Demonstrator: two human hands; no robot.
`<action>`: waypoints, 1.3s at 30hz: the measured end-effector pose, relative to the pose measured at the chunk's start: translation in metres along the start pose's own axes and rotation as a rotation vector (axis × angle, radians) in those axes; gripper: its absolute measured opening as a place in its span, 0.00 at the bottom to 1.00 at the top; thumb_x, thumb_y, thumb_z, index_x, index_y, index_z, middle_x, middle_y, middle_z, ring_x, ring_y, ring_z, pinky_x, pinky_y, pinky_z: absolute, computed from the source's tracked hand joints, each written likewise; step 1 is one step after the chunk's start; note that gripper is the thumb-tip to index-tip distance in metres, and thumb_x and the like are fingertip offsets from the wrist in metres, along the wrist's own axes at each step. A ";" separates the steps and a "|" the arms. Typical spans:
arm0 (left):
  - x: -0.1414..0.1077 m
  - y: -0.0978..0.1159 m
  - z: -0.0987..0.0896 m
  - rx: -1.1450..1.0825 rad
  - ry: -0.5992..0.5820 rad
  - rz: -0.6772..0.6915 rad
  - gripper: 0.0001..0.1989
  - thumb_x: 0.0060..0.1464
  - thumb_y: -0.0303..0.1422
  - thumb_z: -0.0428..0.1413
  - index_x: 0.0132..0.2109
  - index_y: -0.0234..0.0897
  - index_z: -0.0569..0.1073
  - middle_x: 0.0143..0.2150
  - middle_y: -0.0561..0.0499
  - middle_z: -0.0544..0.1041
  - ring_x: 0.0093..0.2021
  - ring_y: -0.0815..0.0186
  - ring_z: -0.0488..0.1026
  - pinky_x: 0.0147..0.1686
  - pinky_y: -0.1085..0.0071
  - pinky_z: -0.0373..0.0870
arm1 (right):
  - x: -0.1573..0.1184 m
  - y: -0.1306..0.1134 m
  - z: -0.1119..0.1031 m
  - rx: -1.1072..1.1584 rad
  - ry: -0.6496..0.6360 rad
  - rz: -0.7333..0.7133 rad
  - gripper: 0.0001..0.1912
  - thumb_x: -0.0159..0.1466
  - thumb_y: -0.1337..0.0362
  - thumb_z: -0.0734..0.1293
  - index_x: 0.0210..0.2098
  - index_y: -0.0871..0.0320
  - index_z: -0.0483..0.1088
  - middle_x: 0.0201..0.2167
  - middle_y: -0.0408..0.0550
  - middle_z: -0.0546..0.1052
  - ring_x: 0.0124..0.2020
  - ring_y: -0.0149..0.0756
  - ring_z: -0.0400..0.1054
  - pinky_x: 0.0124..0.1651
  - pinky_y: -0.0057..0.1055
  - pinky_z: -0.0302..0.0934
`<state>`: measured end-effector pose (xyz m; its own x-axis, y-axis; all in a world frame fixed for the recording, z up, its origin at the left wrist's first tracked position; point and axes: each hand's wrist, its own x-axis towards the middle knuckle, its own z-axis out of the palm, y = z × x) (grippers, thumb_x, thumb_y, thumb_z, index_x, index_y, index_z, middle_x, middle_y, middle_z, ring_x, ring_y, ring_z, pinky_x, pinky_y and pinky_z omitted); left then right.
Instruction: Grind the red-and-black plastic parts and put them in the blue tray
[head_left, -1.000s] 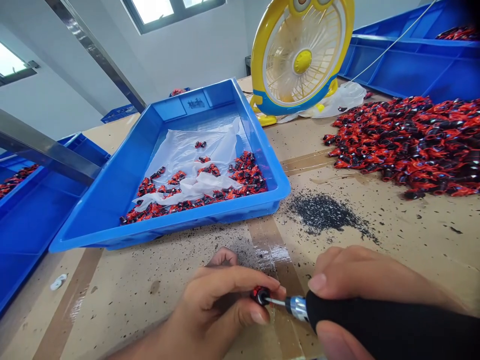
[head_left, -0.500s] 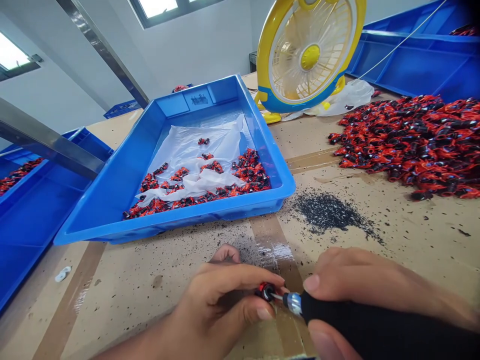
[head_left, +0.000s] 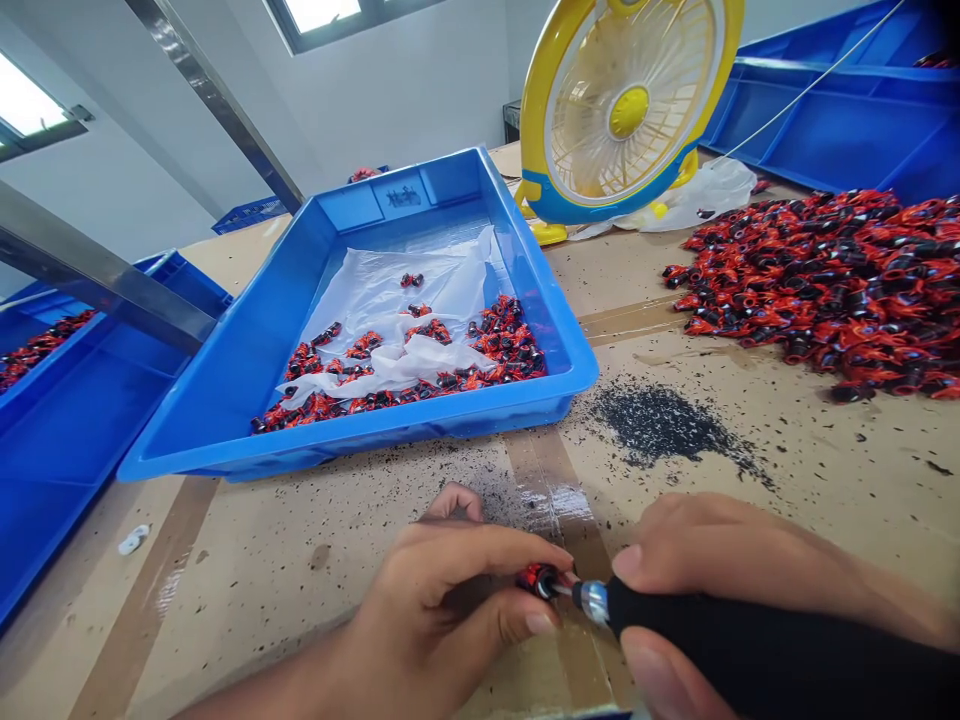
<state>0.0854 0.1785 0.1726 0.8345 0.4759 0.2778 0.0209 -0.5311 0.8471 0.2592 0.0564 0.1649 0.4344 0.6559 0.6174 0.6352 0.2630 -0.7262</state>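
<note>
Between the thumb and fingers of my left hand (head_left: 450, 600) is a small red and black part (head_left: 535, 578), its round dark opening facing right. My right hand (head_left: 720, 560) is wrapped around the thick black handle of a screwdriver-like tool (head_left: 750, 640) with a silver collar. The tool's thin metal shaft points left and its tip meets the part's opening; how deep it sits I cannot tell. Both hands are just above the cardboard-covered table (head_left: 262, 570). Black shavings (head_left: 660, 425) lie in a small heap beyond my right hand.
Ahead stands a blue tray (head_left: 360, 450) with white plastic sheet and several red and black parts inside. A large pile of such parts (head_left: 840, 290) lies at the right. A yellow fan (head_left: 628, 112) stands behind. More blue bins (head_left: 82, 400) flank the left, near a metal post (head_left: 217, 100).
The view has shifted slightly, so the tray and fan appear a little further right. Both hands keep their grips, the tool's tip still at the part's opening.
</note>
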 end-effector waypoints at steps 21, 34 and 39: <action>-0.004 -0.002 -0.001 -0.006 -0.015 -0.053 0.08 0.71 0.38 0.62 0.51 0.41 0.83 0.35 0.56 0.88 0.29 0.71 0.75 0.40 0.67 0.64 | 0.003 -0.006 0.003 -0.027 0.030 0.058 0.05 0.70 0.57 0.71 0.37 0.49 0.74 0.27 0.36 0.79 0.25 0.25 0.76 0.30 0.23 0.67; -0.005 -0.002 -0.002 -0.005 -0.009 -0.071 0.09 0.72 0.40 0.61 0.51 0.42 0.83 0.31 0.58 0.86 0.26 0.72 0.74 0.43 0.66 0.65 | 0.005 -0.001 0.004 -0.001 0.004 0.037 0.04 0.71 0.58 0.71 0.39 0.49 0.75 0.29 0.36 0.80 0.28 0.24 0.76 0.35 0.20 0.68; -0.006 -0.002 -0.002 -0.010 -0.007 -0.071 0.08 0.72 0.40 0.61 0.51 0.44 0.82 0.33 0.59 0.87 0.27 0.72 0.74 0.44 0.66 0.64 | 0.004 0.001 0.002 0.030 -0.014 0.030 0.04 0.68 0.59 0.74 0.40 0.50 0.76 0.30 0.37 0.80 0.29 0.24 0.77 0.34 0.17 0.69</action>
<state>0.0796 0.1783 0.1702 0.8351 0.5067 0.2140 0.0745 -0.4896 0.8688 0.2597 0.0607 0.1659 0.4442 0.6735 0.5908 0.6026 0.2634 -0.7533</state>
